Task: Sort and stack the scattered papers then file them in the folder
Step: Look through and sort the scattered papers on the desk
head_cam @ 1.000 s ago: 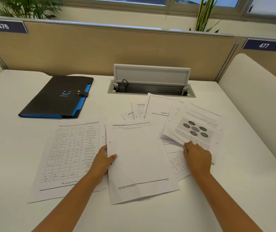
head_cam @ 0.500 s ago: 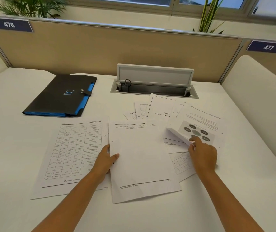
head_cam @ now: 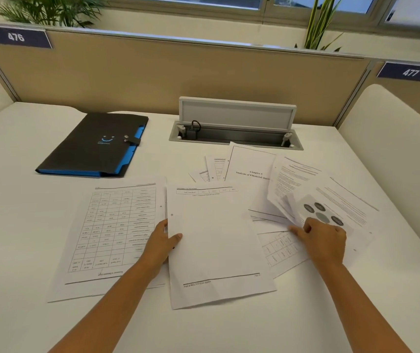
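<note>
Several printed papers lie scattered on the white desk (head_cam: pixel 229 332). My left hand (head_cam: pixel 161 244) pinches the left edge of a mostly blank sheet (head_cam: pixel 216 243), thumb on top. A table sheet (head_cam: pixel 112 233) lies flat to its left. My right hand (head_cam: pixel 322 240) grips the lifted near-left corner of the diagram sheet (head_cam: pixel 336 207), which curls up off the sheets under it. A "Chapter 5" page (head_cam: pixel 250 169) and smaller sheets (head_cam: pixel 208 169) lie behind. The black folder (head_cam: pixel 94 146) with blue edges lies shut at the back left.
An open cable tray (head_cam: pixel 236 135) with its lid raised is set into the desk behind the papers. A tan partition (head_cam: pixel 153 77) closes the back. A white side panel (head_cam: pixel 392 154) stands at the right.
My right hand has peeled the diagram sheet's near-left corner up from flat and lifted it higher. My left hand stays on the blank sheet's edge.
</note>
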Demonstrator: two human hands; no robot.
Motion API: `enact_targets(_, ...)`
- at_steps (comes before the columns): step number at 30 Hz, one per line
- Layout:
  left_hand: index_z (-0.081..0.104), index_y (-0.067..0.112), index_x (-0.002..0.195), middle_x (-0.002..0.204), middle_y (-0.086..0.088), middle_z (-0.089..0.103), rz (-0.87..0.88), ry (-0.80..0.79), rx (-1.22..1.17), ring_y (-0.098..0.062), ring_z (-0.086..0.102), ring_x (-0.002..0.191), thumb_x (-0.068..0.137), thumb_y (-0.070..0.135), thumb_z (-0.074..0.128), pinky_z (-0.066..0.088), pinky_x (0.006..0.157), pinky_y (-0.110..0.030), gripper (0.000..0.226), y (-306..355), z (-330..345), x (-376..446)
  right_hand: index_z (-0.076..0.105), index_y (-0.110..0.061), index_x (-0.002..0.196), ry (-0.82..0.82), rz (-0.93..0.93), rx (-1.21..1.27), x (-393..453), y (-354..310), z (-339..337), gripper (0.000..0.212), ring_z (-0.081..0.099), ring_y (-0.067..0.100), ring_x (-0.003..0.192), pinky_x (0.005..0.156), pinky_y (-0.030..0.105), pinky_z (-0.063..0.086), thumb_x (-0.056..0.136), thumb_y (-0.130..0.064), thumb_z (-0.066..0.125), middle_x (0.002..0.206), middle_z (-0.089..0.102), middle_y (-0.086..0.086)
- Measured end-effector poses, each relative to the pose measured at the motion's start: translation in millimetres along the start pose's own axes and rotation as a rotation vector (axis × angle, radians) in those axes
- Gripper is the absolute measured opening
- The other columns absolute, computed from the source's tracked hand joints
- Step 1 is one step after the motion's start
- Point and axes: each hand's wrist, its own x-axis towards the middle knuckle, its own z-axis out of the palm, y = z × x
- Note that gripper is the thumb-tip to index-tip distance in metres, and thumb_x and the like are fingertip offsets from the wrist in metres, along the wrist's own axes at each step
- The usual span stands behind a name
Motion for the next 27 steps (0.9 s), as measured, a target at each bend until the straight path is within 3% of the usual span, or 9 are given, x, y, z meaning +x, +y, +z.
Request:
enact_targets(4, 0.038, 0.019, 0.132, 0.123, -0.005, 0.055, -0.007, -0.009, 0.014, -0.01, 0.055, 0.079, 0.088, 0.013, 0.057, 0.048, 0.055, -0.021, 0.049, 1, 0, 1, 0.05, -0.02, 0.056, 0.048, -0.032, 0.256, -4, -4, -9, 0.037, 0.049, 0.017, 0.044, 0.073, 0.044, 0.051, 0.07, -0.051, 0.065, 0.047, 0.052, -0.005)
enact_targets(8, 0.038, 0.019, 0.132, 0.119, -0.003, 0.055, -0.007, -0.011, 0.031, -0.007, 0.055, 0.077, 0.088, 0.015, 0.057, 0.047, 0.052, -0.019, 0.048, 1, 0, 1, 0.063, -0.015, 0.076, 0.105, 0.035, 0.412, 2, -12, -15, 0.023, 0.06, 0.021, 0.064, 0.075, 0.049, 0.053, 0.077, -0.037, 0.068, 0.067, 0.064, -0.001)
enact_targets(11, 0.039, 0.019, 0.132, 0.119, -0.003, 0.054, -0.005, -0.003, 0.024, -0.009, 0.056, 0.079, 0.088, 0.015, 0.057, 0.047, 0.054, -0.021, 0.048, 1, 0, 1, 0.067, -0.018, 0.088, 0.084, -0.084, 0.47, 1, -26, -16, 0.012, 0.061, 0.018, 0.073, 0.077, 0.044, 0.053, 0.082, -0.028, 0.066, 0.077, 0.067, -0.003)
enact_targets(14, 0.039, 0.018, 0.131, 0.125, -0.005, 0.054, 0.004, 0.0, 0.015, -0.017, 0.058, 0.089, 0.088, 0.015, 0.058, 0.05, 0.064, -0.026, 0.048, 2, 1, 0, 0.069, -0.023, 0.083, -0.062, -0.271, 0.47, -11, -54, -16, 0.003, 0.058, 0.003, 0.07, 0.071, 0.022, 0.046, 0.08, -0.025, 0.068, 0.076, 0.069, -0.006)
enact_targets(18, 0.038, 0.016, 0.132, 0.134, -0.007, 0.05, 0.03, 0.027, 0.058, -0.027, 0.055, 0.108, 0.088, 0.017, 0.058, 0.051, 0.085, -0.039, 0.049, 1, 2, 1, 0.07, -0.023, 0.079, -0.357, -0.625, 0.359, -44, -101, -7, 0.004, 0.061, 0.004, 0.068, 0.075, 0.025, 0.043, 0.079, -0.027, 0.068, 0.076, 0.072, -0.009)
enact_targets(21, 0.038, 0.016, 0.134, 0.136, -0.007, 0.049, 0.006, 0.055, 0.073, -0.029, 0.054, 0.112, 0.09, 0.024, 0.053, 0.049, 0.093, -0.046, 0.047, 3, 3, 2, 0.068, -0.025, 0.084, -0.439, -0.791, 0.29, -65, -125, 4, 0.009, 0.061, 0.009, 0.075, 0.087, 0.029, 0.039, 0.081, -0.031, 0.062, 0.081, 0.071, -0.007)
enact_targets(24, 0.037, 0.019, 0.133, 0.132, -0.008, 0.051, -0.021, 0.055, 0.016, -0.029, 0.057, 0.108, 0.089, 0.03, 0.054, 0.051, 0.089, -0.049, 0.048, 5, 4, 1, 0.066, -0.026, 0.086, -0.499, -0.86, 0.285, -77, -134, 8, 0.011, 0.058, 0.009, 0.078, 0.089, 0.027, 0.037, 0.082, -0.034, 0.059, 0.084, 0.07, -0.007)
enact_targets(27, 0.035, 0.018, 0.134, 0.134, -0.009, 0.049, -0.017, 0.046, 0.017, -0.03, 0.056, 0.109, 0.087, 0.023, 0.059, 0.052, 0.086, -0.046, 0.052, 5, 3, 2, 0.067, -0.028, 0.087, -0.618, -0.926, 0.332, -79, -133, 3, 0.014, 0.055, 0.001, 0.077, 0.079, 0.018, 0.038, 0.08, -0.04, 0.062, 0.084, 0.069, -0.008)
